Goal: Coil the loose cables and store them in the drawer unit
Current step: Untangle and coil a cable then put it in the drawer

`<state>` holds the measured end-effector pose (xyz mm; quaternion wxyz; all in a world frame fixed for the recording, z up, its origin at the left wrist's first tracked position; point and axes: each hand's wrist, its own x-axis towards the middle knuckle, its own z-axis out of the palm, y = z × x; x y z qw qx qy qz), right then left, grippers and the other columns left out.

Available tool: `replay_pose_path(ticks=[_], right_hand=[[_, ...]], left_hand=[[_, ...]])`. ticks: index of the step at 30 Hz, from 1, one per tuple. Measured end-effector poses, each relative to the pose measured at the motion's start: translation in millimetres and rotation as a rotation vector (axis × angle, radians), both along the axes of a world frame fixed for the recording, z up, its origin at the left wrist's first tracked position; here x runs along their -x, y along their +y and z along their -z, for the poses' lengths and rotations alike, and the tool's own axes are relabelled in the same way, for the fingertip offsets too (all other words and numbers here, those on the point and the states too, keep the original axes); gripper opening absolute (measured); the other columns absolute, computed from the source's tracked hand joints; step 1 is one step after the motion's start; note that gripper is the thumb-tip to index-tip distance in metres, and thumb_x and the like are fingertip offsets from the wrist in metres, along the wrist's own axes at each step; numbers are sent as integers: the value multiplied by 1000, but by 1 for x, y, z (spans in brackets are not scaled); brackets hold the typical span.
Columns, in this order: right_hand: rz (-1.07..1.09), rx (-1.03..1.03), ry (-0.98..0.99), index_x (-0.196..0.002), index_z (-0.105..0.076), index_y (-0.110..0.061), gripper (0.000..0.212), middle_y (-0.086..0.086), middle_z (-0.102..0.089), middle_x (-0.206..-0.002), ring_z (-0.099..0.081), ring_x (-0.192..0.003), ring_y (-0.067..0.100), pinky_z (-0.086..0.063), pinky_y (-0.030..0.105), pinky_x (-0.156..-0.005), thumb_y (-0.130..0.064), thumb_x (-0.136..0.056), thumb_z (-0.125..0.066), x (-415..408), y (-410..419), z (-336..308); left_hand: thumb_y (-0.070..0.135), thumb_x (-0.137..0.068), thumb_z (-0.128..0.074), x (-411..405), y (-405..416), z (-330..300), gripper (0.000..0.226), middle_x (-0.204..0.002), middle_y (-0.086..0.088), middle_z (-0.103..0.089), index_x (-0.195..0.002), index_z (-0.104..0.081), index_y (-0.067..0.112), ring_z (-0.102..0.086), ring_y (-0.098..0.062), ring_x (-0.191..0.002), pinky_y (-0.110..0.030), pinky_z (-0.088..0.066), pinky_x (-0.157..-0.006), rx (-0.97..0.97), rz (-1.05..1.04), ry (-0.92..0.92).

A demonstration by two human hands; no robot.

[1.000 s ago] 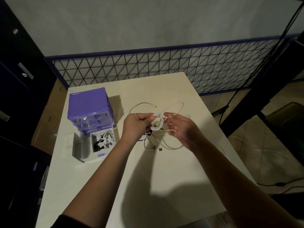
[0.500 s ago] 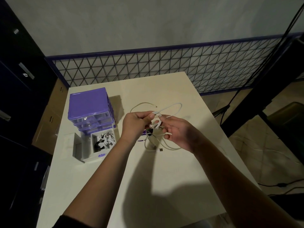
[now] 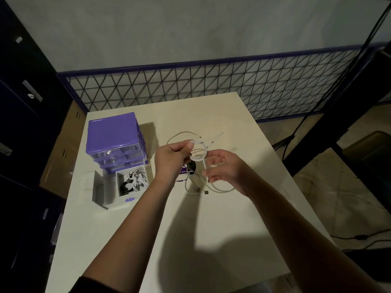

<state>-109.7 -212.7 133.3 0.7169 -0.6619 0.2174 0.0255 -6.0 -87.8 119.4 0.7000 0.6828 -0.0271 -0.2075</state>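
Note:
My left hand [image 3: 171, 159] pinches a small coil of white cable [image 3: 198, 152] above the middle of the table. My right hand [image 3: 224, 168] is just right of the coil, fingers curled around the cable's trailing strand near its plug. More loose pale cable [image 3: 220, 190] lies on the table beneath both hands, with another loop [image 3: 179, 135] behind them. The purple drawer unit [image 3: 115, 140] stands at the table's left. Its bottom drawer [image 3: 131, 183] is pulled out and holds several coiled cables.
The cream table [image 3: 131, 240] has a purple-and-white card [image 3: 183, 171] under the hands. A black wire grid panel [image 3: 211, 89] leans against the wall behind. Dark cabinets [image 3: 23, 123] stand at the left, a black shelf frame [image 3: 359, 115] at the right, cardboard boxes [image 3: 63, 149] on the floor.
The coil in my left hand has grown by another turn. My right hand slid down and right along the trailing strand, and the loose far loop has shortened.

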Motion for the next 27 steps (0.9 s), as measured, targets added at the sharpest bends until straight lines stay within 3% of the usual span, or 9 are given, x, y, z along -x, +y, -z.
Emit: replay_pose_path(ticks=[3,5,9,14,19,21,23,25,27], right_hand=[[-39,56,62,-106,-60,-8,38,6,-59,-84,-55,-61,15,-47,23,-55,12,-75,-69,5,1,10],[-67,118,129,-104,-63,-5,34,4,-61,-78,-56,-57,14,-49,22,-55,11,-75,-69,5,2,20],[-100,248,246,-82,-66,-12,23,11,-66,-73,-59,-59,20,-52,28,-60,8,-72,-71,6,1,40],[-73,364,349,-75,-60,-12,23,9,-60,-64,-54,-52,18,-46,23,-50,9,-75,-70,11,-1,55],[-193,555,386,-78,-64,-17,22,3,-63,-74,-57,-62,17,-47,26,-61,1,-71,-75,9,-1,52],[-277,527,344,-96,-66,-16,30,-1,-64,-88,-59,-76,13,-45,24,-65,-6,-71,-80,8,1,41],[-272,376,249,-106,-62,-17,38,-3,-64,-95,-60,-81,9,-46,21,-67,-14,-73,-82,3,6,28],[-128,179,82,-98,-64,-11,20,-1,-65,-88,-60,-75,4,-45,13,-65,-13,-81,-75,-5,15,17],[29,174,-69,-89,-68,-4,11,1,-67,-81,-59,-68,0,-45,10,-65,-14,-90,-65,-12,18,11]], left_hand=[[10,-86,-70,-9,2,-5,19,-74,-2,-69,-105,-73,7,-59,-19,-71,-31,-57,-77,-8,-87,-17],[10,-87,-69,-13,3,-7,24,-74,0,-67,-110,-71,5,-57,-14,-67,-24,-56,-72,-6,-110,-45],[10,-89,-67,-18,1,-10,25,-76,-3,-65,-113,-69,3,-55,-13,-65,-20,-56,-67,9,-146,-96],[10,-90,-66,-24,3,-16,25,-83,-2,-68,-115,-69,5,-57,-12,-70,-16,-56,-67,32,-185,-106],[12,-89,-67,-18,-2,-12,25,-82,-6,-69,-112,-70,5,-57,-14,-69,-25,-57,-73,27,-184,-98],[12,-88,-68,-15,-5,-12,23,-78,-7,-67,-110,-71,5,-55,-15,-66,-31,-55,-75,31,-181,-104],[12,-88,-69,-11,-7,-12,18,-72,-5,-65,-106,-73,12,-54,-17,-64,-37,-55,-78,30,-170,-115],[13,-87,-70,-6,-7,-11,14,-68,-3,-66,-96,-75,21,-55,-19,-64,-42,-56,-81,27,-153,-125],[14,-86,-72,-1,-7,-10,15,-73,-3,-71,-86,-75,29,-59,-20,-67,-44,-56,-82,13,-135,-128]])
